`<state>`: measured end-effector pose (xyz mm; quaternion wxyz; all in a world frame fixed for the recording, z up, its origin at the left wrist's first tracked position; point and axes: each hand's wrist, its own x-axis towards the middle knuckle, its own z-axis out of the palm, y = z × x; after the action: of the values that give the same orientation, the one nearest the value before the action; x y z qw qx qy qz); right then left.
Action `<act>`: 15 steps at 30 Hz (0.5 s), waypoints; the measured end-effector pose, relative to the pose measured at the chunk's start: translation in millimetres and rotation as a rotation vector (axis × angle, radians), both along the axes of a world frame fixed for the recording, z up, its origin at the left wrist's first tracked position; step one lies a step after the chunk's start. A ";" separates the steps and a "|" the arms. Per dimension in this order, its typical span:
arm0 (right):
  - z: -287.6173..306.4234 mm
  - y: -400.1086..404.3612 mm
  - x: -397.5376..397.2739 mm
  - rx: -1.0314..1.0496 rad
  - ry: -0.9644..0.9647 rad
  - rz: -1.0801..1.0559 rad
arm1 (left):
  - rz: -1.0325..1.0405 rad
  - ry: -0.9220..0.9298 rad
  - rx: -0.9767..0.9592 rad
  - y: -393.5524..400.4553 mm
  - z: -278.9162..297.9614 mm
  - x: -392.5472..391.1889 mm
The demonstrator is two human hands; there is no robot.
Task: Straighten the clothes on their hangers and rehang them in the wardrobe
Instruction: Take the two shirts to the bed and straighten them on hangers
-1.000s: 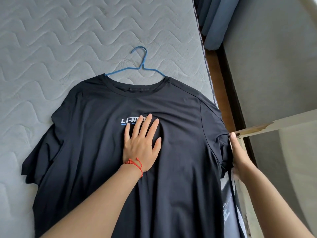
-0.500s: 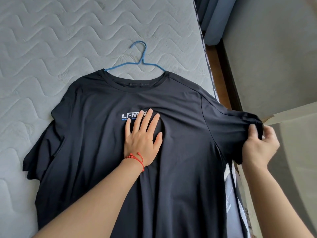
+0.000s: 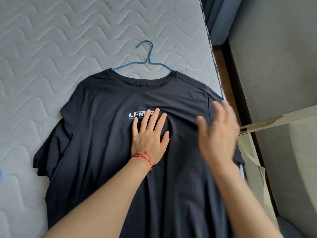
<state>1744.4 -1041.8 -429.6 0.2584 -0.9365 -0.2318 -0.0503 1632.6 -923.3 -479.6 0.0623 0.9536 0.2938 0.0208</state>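
A black T-shirt [image 3: 106, 152] with a white chest logo lies front up on a grey quilted mattress [image 3: 60, 40]. A blue wire hanger [image 3: 145, 59] sits inside its neck, with the hook pointing away from me. My left hand [image 3: 149, 136], with a red bead bracelet at the wrist, presses flat on the chest just below the logo. My right hand [image 3: 219, 133] is blurred with motion over the shirt's right shoulder area, fingers spread, holding nothing. The right sleeve is mostly hidden behind that hand.
The mattress edge [image 3: 214, 66] runs along the right, with a narrow wooden floor strip [image 3: 223, 69] and a grey wall beyond it. A pale board [image 3: 274, 121] juts in from the right. Blue curtain fabric [image 3: 221, 19] hangs at the top.
My right hand has let go of the right sleeve, which it was pulling outward, and has swept left over the shirt with open fingers. My left hand stays pressed on the chest.
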 end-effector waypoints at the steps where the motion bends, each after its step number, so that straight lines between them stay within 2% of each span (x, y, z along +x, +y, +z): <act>1: -2.4 21.6 -12.7 0.041 0.036 0.118 | -0.005 -0.008 -0.016 0.1 1.1 -1.0; 3: -10.3 57.8 -31.7 0.078 0.154 0.299 | 0.022 -0.097 -0.149 2.3 4.8 -1.2; 5: -24.2 78.1 -42.7 0.046 0.264 0.342 | 0.143 -0.314 -0.437 9.6 14.5 -4.6; 6: -32.0 81.3 -46.4 -0.001 0.259 0.326 | 0.208 -0.409 -0.518 17.1 20.2 -10.7; 7: -39.4 81.7 -49.4 -0.055 0.212 0.313 | 0.252 -0.480 -0.499 27.7 25.7 -20.5; 10: -46.2 79.9 -52.8 -0.126 0.100 0.285 | 0.331 -0.514 -0.179 75.5 31.5 -69.2; 12: -46.7 80.9 -52.8 -0.176 0.094 0.296 | 0.444 -0.416 -0.076 109.6 30.8 -105.3; 15: -45.3 82.7 -53.1 -0.219 0.067 0.287 | 0.702 -0.214 -0.118 142.9 31.1 -145.4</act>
<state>1691.3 -959.2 -474.8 0.1670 -0.9174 -0.3586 0.0441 1487.2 -780.4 -448.5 0.1367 0.7821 0.5953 0.1233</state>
